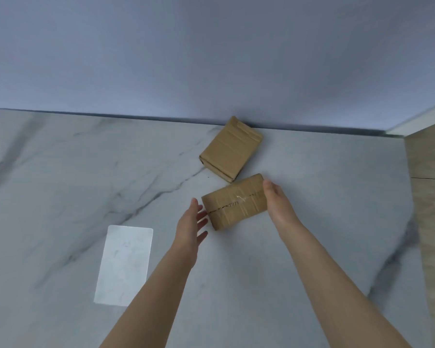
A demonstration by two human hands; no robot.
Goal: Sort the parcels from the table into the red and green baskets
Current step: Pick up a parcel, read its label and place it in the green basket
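Note:
Two brown cardboard parcels lie on the white marble table (86, 172). The near parcel (234, 202), taped across its top, sits between my hands. My left hand (191, 222) is at its left end with fingers spread, just touching or a little short of the box. My right hand (276, 199) lies flat against its right end. The far parcel (230, 149) rests behind it against the wall, untouched. No basket is in view.
A pale rectangular patch of light (124, 264) lies on the table at the near left. A blue-grey wall (211, 59) stands along the table's far edge. The table's right edge drops to a wooden floor (430, 197).

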